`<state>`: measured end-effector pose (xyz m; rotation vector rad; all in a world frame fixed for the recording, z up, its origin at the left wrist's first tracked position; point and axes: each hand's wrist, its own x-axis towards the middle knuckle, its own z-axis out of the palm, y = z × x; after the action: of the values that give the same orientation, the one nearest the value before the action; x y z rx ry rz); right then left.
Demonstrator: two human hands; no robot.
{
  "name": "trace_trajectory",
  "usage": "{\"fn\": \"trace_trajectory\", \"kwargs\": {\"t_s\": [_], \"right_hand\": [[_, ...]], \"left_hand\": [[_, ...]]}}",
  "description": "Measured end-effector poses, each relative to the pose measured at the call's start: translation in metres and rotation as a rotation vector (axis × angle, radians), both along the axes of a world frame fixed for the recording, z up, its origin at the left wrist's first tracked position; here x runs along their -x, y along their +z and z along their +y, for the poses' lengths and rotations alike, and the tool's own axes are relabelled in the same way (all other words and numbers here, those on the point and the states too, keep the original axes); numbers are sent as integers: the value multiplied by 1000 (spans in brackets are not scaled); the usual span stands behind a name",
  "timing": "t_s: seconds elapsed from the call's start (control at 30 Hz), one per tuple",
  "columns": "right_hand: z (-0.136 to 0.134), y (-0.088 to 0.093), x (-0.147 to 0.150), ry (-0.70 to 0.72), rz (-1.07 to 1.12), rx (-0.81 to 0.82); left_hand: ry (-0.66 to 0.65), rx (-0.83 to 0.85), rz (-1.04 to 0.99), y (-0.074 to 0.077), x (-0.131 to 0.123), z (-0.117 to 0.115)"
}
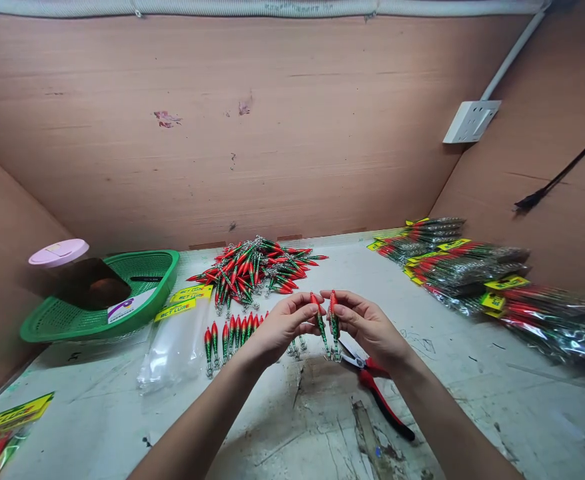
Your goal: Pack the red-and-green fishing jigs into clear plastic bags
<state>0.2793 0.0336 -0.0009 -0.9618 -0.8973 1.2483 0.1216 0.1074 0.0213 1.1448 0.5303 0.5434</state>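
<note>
My left hand [283, 325] pinches a red and green fishing lure [317, 311] between thumb and fingertips. Beside it, my right hand [372, 325] grips a second, similar lure [333, 308]. Both lures are held upright side by side, red ends up and the hooked ends down, just above the table. Below my right hand lies a pair of red and black pliers [373, 392], its jaws close to the hooks. To the left, a row of lures [231, 335] is lined up, partly hidden by my left hand. Behind it rises a heap of loose lures [252, 267].
Clear plastic bags with yellow headers [175, 347] lie left of the row. A green basket [37, 329] at the left holds a dark cup with a pink lid [59, 253]. Filled lure packets [472, 267] are stacked at right; another packet [9, 427] lies front left. Wooden panels [292, 167] enclose the table.
</note>
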Motion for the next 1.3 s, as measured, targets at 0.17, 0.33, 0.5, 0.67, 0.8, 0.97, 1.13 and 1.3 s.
{"fn": "trace_trajectory", "kwargs": {"t_s": [0.17,0.33,0.5,0.67,0.8,0.97,1.13,1.3], "right_hand": [[-1,1,-2,13,-31,8],[15,-18,-12,-104,-294,101],[52,-45,-12,-87,-596,326],[76,-52,1,-78,-883,439],[83,-56,11,-52,-1037,452],[104,-52,7,-86,-1203,337],[145,-36,2,-198,-1361,180],[165,-33,4,-214,-1414,117]], "left_hand": [[13,-81,120,-5,-2,5],[127,-288,482,-24,-17,25],[183,-598,859,-37,-36,37],[204,-804,1115,-45,-39,35],[199,-924,1227,-49,-31,33],[223,-1148,1269,-43,-21,48],[110,-1418,1249,-36,-29,84],[8,-1563,1215,-37,-44,103]]}}
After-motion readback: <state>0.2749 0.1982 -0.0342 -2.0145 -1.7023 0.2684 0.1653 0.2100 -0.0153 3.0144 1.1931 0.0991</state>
